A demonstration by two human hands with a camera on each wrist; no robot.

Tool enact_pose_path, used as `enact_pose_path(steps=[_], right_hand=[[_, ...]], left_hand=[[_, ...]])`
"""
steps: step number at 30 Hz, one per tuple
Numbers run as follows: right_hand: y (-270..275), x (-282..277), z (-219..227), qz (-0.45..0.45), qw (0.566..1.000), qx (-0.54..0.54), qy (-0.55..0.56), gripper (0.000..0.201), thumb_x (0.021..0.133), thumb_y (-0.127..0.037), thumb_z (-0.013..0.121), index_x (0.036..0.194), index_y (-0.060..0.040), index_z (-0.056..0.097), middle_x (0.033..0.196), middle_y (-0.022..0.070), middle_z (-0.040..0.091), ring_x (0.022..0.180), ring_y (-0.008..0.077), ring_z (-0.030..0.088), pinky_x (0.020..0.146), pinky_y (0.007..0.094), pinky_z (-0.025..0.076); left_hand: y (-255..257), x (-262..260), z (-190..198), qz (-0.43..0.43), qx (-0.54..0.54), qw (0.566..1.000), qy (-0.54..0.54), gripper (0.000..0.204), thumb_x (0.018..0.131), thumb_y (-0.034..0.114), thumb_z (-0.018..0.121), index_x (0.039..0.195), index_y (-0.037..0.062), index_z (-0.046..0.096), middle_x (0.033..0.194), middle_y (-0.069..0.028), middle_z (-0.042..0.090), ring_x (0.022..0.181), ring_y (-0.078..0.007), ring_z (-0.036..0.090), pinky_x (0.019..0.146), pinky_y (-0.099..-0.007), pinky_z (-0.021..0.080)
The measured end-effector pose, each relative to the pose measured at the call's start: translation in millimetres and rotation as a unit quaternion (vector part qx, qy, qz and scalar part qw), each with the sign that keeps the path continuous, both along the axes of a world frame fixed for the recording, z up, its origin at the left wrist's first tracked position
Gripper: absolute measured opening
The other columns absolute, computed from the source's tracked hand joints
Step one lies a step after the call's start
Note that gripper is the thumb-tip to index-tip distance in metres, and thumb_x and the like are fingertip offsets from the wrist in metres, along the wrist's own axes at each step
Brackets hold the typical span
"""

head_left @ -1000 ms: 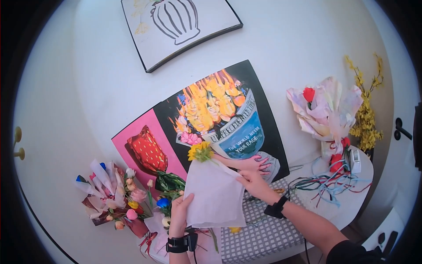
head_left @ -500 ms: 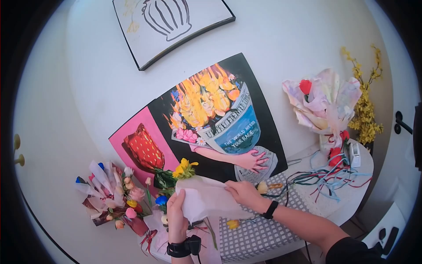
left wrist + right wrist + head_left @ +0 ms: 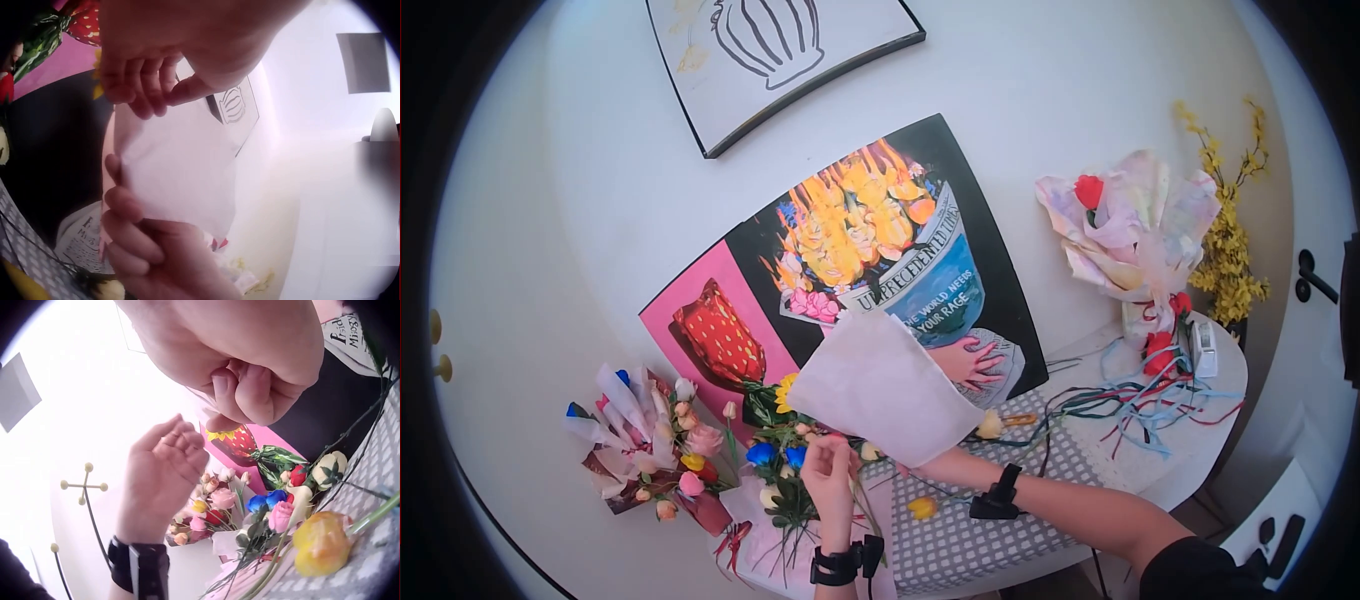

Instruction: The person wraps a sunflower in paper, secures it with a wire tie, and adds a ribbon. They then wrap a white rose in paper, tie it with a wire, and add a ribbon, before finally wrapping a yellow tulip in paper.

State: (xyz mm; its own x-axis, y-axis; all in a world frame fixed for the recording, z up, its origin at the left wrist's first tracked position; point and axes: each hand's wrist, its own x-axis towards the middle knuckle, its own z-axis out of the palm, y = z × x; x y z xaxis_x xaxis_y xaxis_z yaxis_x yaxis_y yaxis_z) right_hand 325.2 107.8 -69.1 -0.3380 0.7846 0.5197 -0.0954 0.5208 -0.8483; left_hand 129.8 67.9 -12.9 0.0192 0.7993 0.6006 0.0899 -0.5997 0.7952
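A white wrapping sheet (image 3: 885, 385) stands raised in front of the leaning painting. My right hand (image 3: 940, 468) grips its lower edge, partly hidden behind it; curled fingers (image 3: 128, 240) show against the sheet (image 3: 181, 169) in the left wrist view. My left hand (image 3: 830, 480) is off the sheet at its lower left, fingers loosely bent; in the right wrist view the left hand (image 3: 165, 472) holds nothing visible. A sunflower (image 3: 784, 393) peeks out beside the sheet's left edge; its stem is hidden, so I cannot tell what holds it.
Blue roses (image 3: 761, 454) and other loose flowers lie left of the checked cloth (image 3: 990, 535), with a wrapped bouquet (image 3: 625, 435) farther left. A yellow flower (image 3: 921, 508) lies on the cloth. Ribbons (image 3: 1140, 400) and another bouquet (image 3: 1135, 225) are at the right.
My left hand has let go of the sheet and moved slightly right. My right hand has moved lower and left, and the sheet now stands up higher, with the sunflower mostly covered.
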Motion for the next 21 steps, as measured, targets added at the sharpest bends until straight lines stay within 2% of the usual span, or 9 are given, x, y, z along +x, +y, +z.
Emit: enact_pose_path(steps=[1,3,4,6,8,11,16,19,21], right_hand=[[-2,2,1,0.0,1.0,-0.001,0.0,0.018,0.099,-0.021,0.06,0.095,-0.0054,0.067,0.071,0.0042,0.063,0.059,0.017,0.057,0.056,0.0321,0.043],[-9,4,4,0.066,0.997,-0.047,0.002,0.017,0.1,-0.02,0.058,0.094,-0.007,0.067,0.072,-0.0033,0.058,0.06,0.0069,0.047,0.053,0.0249,0.038],[-12,2,3,0.069,0.996,-0.049,-0.001,0.017,0.1,-0.02,0.058,0.094,-0.007,0.067,0.072,-0.0033,0.058,0.06,0.0069,0.047,0.053,0.0249,0.038],[-15,0,1,0.111,0.978,-0.17,0.042,0.023,0.102,-0.018,0.055,0.083,-0.0074,0.064,0.072,-0.0033,0.057,0.055,0.0056,0.039,0.05,0.0219,0.031],[-14,1,-8,0.137,0.975,-0.171,0.038,0.022,0.1,-0.022,0.056,0.085,-0.0092,0.065,0.07,-0.0037,0.056,0.056,0.0057,0.041,0.051,0.0217,0.032],[-5,-5,-16,0.15,0.971,-0.185,-0.007,0.024,0.099,-0.028,0.057,0.085,-0.011,0.066,0.066,-0.0041,0.053,0.055,0.0063,0.043,0.051,0.0212,0.032],[-17,-4,0,0.139,0.973,-0.171,-0.069,0.043,0.106,-0.038,0.051,0.08,-0.0062,0.062,0.066,-0.0052,0.051,0.053,0.0049,0.037,0.048,0.0219,0.027],[-25,-2,11,0.191,0.956,-0.222,-0.02,0.044,0.107,-0.039,0.05,0.082,-0.005,0.06,0.067,-0.0048,0.048,0.052,0.0054,0.037,0.049,0.023,0.028],[-27,-4,13,0.209,0.943,-0.256,0.04,0.036,0.107,-0.032,0.05,0.093,-0.0027,0.065,0.069,-0.0028,0.05,0.053,0.0061,0.039,0.049,0.0235,0.03]], left_hand=[[-2,-1,-3,0.06,-0.07,0.996,0.014,0.021,0.099,0.014,0.069,0.113,-0.0005,0.063,0.092,-0.0073,0.072,0.076,-0.0113,0.066,0.056,-0.0228,0.046],[-1,12,-11,0.044,-0.099,0.994,-0.005,0.021,0.098,0.018,0.071,0.107,0.0002,0.065,0.084,-0.0046,0.069,0.068,-0.009,0.062,0.053,-0.0216,0.042],[-2,17,-13,0.03,-0.129,0.991,-0.026,0.022,0.097,0.022,0.073,0.101,0.0009,0.066,0.076,-0.0019,0.066,0.06,-0.0068,0.058,0.051,-0.0204,0.038],[-1,12,-10,-0.001,-0.166,0.984,-0.06,0.022,0.097,0.022,0.073,0.099,0.0015,0.066,0.073,-0.0009,0.064,0.058,-0.0061,0.055,0.05,-0.0208,0.036],[2,12,-8,-0.04,-0.208,0.972,-0.107,0.024,0.097,0.025,0.074,0.092,0.0032,0.065,0.068,0.0004,0.058,0.052,-0.0059,0.047,0.047,-0.0221,0.031],[5,7,-10,-0.067,-0.246,0.955,-0.154,0.024,0.098,0.025,0.072,0.089,0.0046,0.064,0.067,0.0005,0.057,0.05,-0.0067,0.046,0.044,-0.0224,0.029],[9,10,-15,-0.067,-0.212,0.952,-0.211,0.023,0.1,0.024,0.07,0.086,0.0071,0.062,0.066,0.0009,0.056,0.048,-0.0071,0.046,0.042,-0.0231,0.028],[9,9,-14,-0.062,-0.179,0.958,-0.215,0.024,0.102,0.026,0.067,0.086,0.0081,0.062,0.066,0.0012,0.056,0.047,-0.0071,0.046,0.041,-0.0232,0.029],[10,4,-14,-0.067,-0.161,0.96,-0.218,0.025,0.102,0.027,0.066,0.086,0.0085,0.062,0.065,0.0013,0.056,0.047,-0.0071,0.045,0.041,-0.0232,0.029]])
